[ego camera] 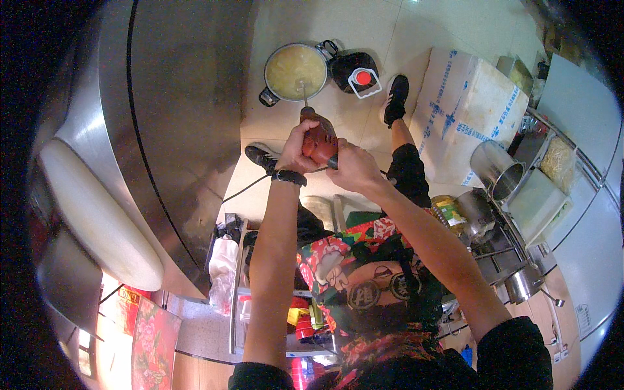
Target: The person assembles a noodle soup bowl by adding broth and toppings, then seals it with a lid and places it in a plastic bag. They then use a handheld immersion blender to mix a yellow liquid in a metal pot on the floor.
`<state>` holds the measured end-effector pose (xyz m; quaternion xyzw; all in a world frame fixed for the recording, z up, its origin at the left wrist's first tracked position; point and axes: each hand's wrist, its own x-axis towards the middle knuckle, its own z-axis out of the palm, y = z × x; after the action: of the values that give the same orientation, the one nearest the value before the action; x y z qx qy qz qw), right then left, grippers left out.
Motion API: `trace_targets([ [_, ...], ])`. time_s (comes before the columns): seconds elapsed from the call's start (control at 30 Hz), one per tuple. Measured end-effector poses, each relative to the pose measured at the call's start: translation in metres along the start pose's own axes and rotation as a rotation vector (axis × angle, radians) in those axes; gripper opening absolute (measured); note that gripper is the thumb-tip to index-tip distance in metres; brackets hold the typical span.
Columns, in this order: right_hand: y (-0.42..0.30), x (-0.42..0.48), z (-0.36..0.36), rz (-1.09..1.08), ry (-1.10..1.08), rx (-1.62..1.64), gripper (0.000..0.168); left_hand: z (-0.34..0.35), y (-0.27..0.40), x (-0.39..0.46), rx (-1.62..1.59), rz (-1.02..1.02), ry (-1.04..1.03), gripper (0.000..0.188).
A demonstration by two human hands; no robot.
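Note:
A reddish-brown hand-held power tool [320,139], like a drill, is held between both hands. My left hand [295,148], with a black band at the wrist, wraps around the body close to its front. Behind it, my right hand [357,165] grips the rear end near the power cord [246,188]. From the tool's nose a thin metal shaft [305,95] runs down into a two-handled metal pot [267,83] on the floor. Pale yellow contents [294,68] fill much of the pot, and the shaft's lower end is hidden in them.
Beside the pot stands a dark jug [343,70] with a red cap. A steel counter [190,122] rises at the left. To the right are a large white printed box [453,117], a steel cylinder pot [492,165] and a metal rack [555,129]. My shoes [399,95] flank the floor area.

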<state>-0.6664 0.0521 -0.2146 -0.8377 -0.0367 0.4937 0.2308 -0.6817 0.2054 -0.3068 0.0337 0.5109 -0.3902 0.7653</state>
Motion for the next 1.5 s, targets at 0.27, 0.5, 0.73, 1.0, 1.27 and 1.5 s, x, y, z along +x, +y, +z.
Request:
trace_targets([
  [0.27,-0.002,-0.001,-0.001,-0.001,-0.010,-0.016,0.048,-0.005,-0.001,0.001,0.025,0.027,0.021,0.028],
  [0.5,0.001,0.000,0.003,-0.032,0.042,-0.022,0.045,0.005,-0.003,-0.004,0.016,0.035,0.051,0.025],
  [0.73,0.002,-0.001,0.001,-0.032,0.050,-0.024,0.044,-0.001,-0.003,0.000,0.027,0.032,-0.012,0.030],
  [1.0,-0.003,0.001,-0.007,0.039,0.046,0.003,0.043,0.007,0.004,0.002,0.057,0.063,0.006,0.027],
  [1.27,0.003,0.002,-0.010,0.055,0.042,-0.013,0.044,0.009,0.001,0.010,0.047,0.087,-0.024,0.026],
  [1.5,0.002,-0.001,-0.010,0.027,0.049,-0.006,0.045,0.008,0.000,0.009,0.045,0.090,-0.029,0.029],
])
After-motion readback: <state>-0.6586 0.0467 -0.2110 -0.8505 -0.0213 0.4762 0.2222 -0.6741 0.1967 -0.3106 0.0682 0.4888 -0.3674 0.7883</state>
